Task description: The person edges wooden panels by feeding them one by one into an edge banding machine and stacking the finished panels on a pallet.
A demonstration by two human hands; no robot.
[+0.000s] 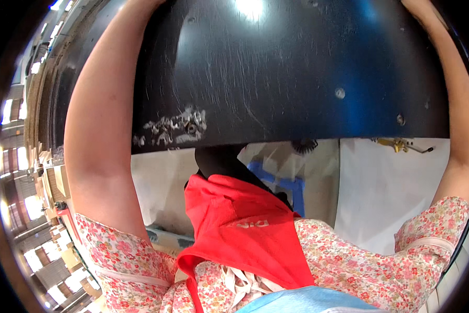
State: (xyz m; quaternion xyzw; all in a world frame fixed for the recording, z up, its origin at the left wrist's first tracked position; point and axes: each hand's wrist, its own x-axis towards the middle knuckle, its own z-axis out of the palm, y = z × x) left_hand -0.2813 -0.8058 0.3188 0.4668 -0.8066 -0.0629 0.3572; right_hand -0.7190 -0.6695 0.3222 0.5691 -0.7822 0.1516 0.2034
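Observation:
A large black panel [281, 68] with a glossy, scratched face fills the upper middle, its near edge crossing in front of my body. White scuffs surround a hole near its lower left corner, and small round fittings or holes show on its right part. My arms reach forward along its two sides. Only the base of my left hand [155, 2] shows, by the panel's left edge at the top of the picture. At the upper right, my right hand [414, 5] is likewise cut off beside the right edge. The fingers of both hands are out of sight.
Below the panel's edge stand a blue frame [297, 193] and a white surface [373, 193], with a brass-coloured fitting [396, 144] near the panel's right side. Stacked boards [39, 104] line the far left. A red cloth [245, 229] hangs over my front.

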